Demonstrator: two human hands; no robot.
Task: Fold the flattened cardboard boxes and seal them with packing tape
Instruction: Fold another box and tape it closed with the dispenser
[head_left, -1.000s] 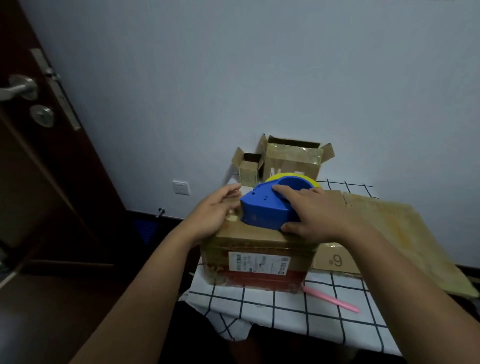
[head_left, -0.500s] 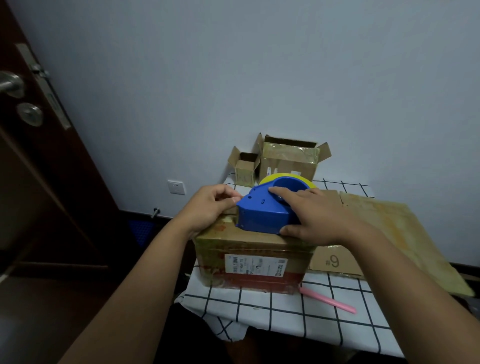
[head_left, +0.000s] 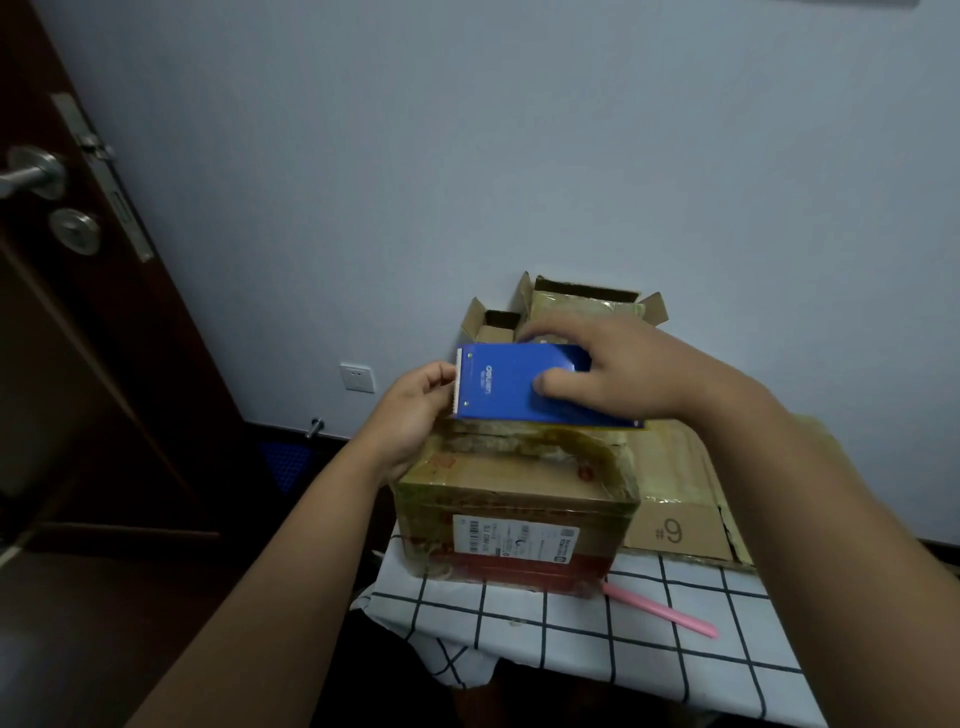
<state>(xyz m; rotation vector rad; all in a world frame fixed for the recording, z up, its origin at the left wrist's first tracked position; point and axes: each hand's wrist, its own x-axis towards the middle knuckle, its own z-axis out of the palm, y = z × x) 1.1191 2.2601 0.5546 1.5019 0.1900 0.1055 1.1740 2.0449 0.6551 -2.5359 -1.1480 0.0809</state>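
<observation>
A folded cardboard box (head_left: 519, 499) with a white label and old tape stands at the near left of the table. Above its top, my right hand (head_left: 628, 374) grips a blue tape dispenser (head_left: 504, 384), tilted so its flat blue face and serrated cutter point left. My left hand (head_left: 415, 410) is at the cutter edge with fingers curled, seemingly pinching the tape end; the tape itself is too faint to make out.
A flattened box marked #9 (head_left: 680, 519) lies right of the folded box. Two open boxes (head_left: 582, 306) stand at the back against the wall. A pink stick (head_left: 660, 610) lies on the checked tablecloth (head_left: 571, 639). A dark door (head_left: 62, 312) stands at left.
My right hand has lifted the dispenser off the box top and turned it onto its side. My left hand rose with it to the cutter edge.
</observation>
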